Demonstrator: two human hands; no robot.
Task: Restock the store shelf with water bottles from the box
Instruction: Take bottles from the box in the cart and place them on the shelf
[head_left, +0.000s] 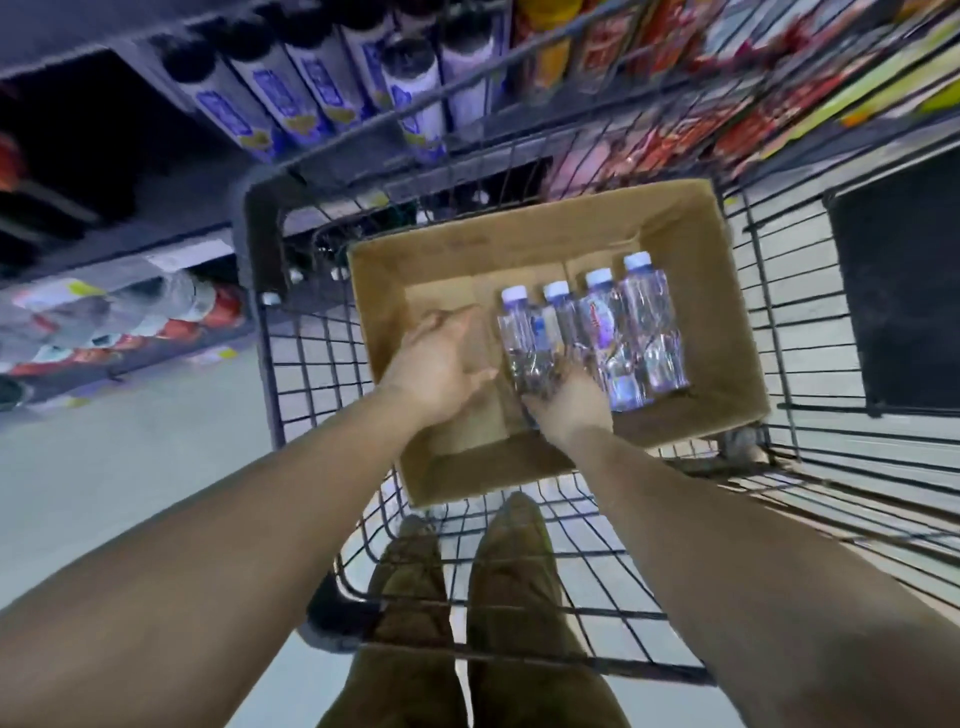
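We have both hands down inside the cardboard box (691, 234), which sits in the wire cart (311, 364). Our right hand (569, 408) is at the base of the two leftmost water bottles (592, 338), fingers reaching under or around their bottoms; it looks like a grip is forming, but the fingertips are hidden by the bottles, so we cannot tell whether it has closed on anything. Our left hand (441, 364) hovers just beside the leftmost bottle with fingers straight and relaxed, holding nothing, over the bare cardboard floor. Four bottles lie side by side in the right half of the box, caps pointing away from us; the left half of the box floor shows only cardboard. We judge from that bare space that the box is partly emptied and the job is well along, with these four left to carry over. Beyond the cart's far rim, the shelf (171, 218) to our left carries tall white cans (291, 88) and other goods; we cannot make out water bottles on it, so how full the target spot is stays unclear.
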